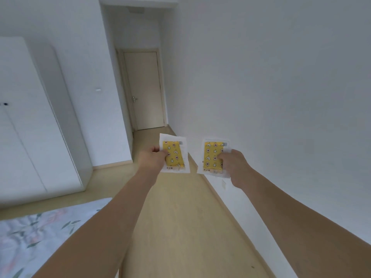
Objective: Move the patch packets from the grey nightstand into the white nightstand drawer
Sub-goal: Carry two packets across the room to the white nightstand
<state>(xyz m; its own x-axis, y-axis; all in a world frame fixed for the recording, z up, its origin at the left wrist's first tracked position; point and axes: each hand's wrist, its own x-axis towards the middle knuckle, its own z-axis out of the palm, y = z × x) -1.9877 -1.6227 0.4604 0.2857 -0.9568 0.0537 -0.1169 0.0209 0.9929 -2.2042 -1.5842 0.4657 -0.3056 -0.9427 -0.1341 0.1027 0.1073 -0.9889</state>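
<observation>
The left hand (151, 159) pinched one packet (175, 155) by its side edge; the right hand (234, 165) pinched a second packet (213, 157) likewise. Both were held upright, apart, over the floor (180, 217) beside the wall (281, 97). Neither nightstand showed. Such thin edge grips could probably let a slick packet slip and drop in transit.

- Left hand (153, 158) — pinches a patch packet (174, 153) by its left edge, thumb on the yellow printed face.
- Right hand (233, 165) — pinches a second patch packet (212, 157) by its right edge (both packets upright, side by side, apart).
- Wooden floor (180, 227) beneath the arms.
- White wardrobe (30, 127) at left; closed door (144, 89) beyond.
- Floral bedspread (36, 233), lower left.
</observation>
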